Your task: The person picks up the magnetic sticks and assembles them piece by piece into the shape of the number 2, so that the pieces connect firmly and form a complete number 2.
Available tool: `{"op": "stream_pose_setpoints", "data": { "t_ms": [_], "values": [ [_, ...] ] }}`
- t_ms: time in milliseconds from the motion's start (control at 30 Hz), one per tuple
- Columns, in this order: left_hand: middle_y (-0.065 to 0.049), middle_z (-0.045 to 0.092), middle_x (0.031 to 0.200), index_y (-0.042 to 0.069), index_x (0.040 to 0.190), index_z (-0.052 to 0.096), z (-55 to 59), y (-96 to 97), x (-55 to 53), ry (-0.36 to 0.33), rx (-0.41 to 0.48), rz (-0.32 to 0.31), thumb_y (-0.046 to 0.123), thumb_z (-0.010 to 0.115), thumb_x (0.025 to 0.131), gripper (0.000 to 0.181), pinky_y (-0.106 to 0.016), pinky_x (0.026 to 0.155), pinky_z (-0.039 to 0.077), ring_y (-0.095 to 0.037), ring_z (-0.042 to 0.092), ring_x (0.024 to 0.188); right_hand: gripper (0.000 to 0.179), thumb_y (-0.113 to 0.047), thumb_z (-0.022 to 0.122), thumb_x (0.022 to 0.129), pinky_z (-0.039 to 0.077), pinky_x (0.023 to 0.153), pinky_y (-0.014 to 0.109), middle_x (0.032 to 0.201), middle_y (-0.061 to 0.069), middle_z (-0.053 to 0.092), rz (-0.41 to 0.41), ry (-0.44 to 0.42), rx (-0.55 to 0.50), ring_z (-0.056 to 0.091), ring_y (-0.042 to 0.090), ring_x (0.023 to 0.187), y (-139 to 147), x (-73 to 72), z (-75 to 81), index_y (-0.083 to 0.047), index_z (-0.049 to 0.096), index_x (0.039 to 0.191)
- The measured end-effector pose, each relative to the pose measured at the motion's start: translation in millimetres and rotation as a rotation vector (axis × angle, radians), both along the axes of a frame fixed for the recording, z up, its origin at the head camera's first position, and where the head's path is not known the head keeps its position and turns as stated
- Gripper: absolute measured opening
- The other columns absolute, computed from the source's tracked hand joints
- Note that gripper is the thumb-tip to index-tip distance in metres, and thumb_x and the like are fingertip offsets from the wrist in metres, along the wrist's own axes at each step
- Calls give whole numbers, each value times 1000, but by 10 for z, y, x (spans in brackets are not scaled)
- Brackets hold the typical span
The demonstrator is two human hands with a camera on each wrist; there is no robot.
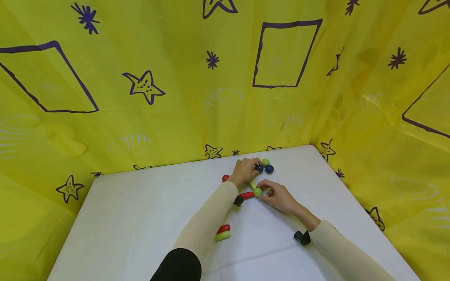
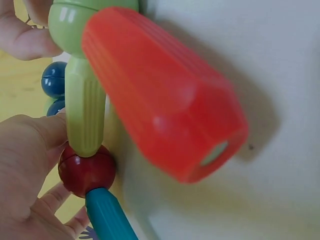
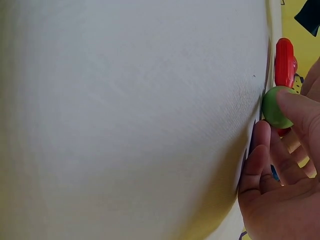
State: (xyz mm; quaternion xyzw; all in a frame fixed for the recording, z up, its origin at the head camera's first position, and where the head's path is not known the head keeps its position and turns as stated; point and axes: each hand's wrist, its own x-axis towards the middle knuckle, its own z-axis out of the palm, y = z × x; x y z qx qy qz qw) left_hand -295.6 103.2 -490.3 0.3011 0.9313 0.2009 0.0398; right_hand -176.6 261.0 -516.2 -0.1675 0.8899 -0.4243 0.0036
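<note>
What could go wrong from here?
The round navy balls beside the left hand might roll if its fingers knock them. The red rod juts from the green ball with its far end free, so a bump could perhaps loosen it. And if the right hand, pinching that ball, twists it, its joint with the yellow-green rod might part.

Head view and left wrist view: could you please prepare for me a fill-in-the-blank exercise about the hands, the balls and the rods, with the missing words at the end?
1. The ____ hand touches the green ball joined to the red rod.
2. In the left wrist view, the green rod lies ____ that green ball and the red ball.
3. In the head view, ____ blue balls show by the left hand.

Missing words: right; between; two.
</note>
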Motion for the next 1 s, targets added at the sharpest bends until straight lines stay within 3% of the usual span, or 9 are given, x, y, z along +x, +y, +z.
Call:
{"op": "stream_pose_setpoints", "data": {
  "t_ms": [267,500,733,1000],
  "values": [
    [2,73,123,21,125,72,33,-102,-11,35,71,6,19,75,95,30,-50,109,39,-22,62,118,32,-7,79,90,51,69,25,111,10,72,10,10,4,60,11,74,-46,-8,1,-9,67,120],
    [3,74,118,19,122,74,153,-245,38,75,160,-33,21,77,94,28,-44,105,43,-22,64,112,32,-8,79,90,51,70,24,109,7,72,-5,-4,24,59,12,75,-13,0,23,-12,67,119],
    [2,75,113,16,119,75,240,-506,126,108,191,-60,24,77,94,26,-38,102,46,-23,66,110,30,-9,79,90,50,69,25,109,6,73,-26,-29,53,58,13,75,-12,8,25,-13,67,118],
    [-2,76,106,12,113,76,286,-919,229,171,278,-111,21,81,91,25,-42,98,47,-27,68,105,32,-8,78,91,47,64,24,111,9,72,-32,-53,63,55,15,70,-36,-14,68,-14,66,120]
  ]
}}
